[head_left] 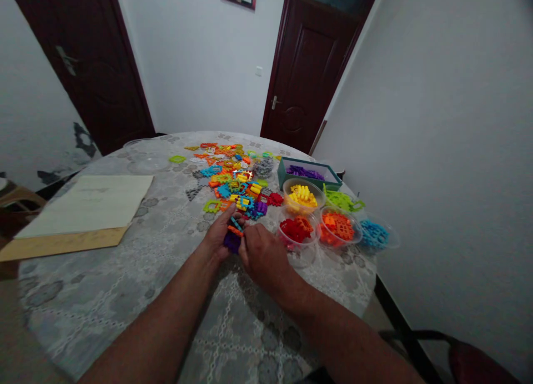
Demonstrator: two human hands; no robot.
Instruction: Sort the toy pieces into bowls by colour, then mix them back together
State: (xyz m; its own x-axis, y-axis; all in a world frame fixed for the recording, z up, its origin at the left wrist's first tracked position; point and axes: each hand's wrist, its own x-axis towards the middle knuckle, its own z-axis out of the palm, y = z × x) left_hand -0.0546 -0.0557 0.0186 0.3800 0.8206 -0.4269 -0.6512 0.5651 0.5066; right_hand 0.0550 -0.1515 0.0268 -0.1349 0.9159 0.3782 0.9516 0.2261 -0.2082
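My left hand (219, 234) is wrapped around a small cluster of plastic building pieces, with a purple piece (231, 243) low in the palm and blue and orange pieces (235, 228) above it. My right hand (262, 253) is closed against the right side of the same cluster, its fingertips at the pieces; exactly what they pinch is hidden. Just beyond my hands lies a loose pile of many-coloured plastic building pieces (237, 186), spread towards the far side of the table.
Clear bowls hold yellow pieces (302, 196), red pieces (295, 229), orange pieces (337, 227) and blue pieces (375, 234). Behind them stands a green box (333, 179) with purple pieces. Lime-green pieces (343, 199) lie beside it. A white board (89, 203) rests on the round table (175, 295).
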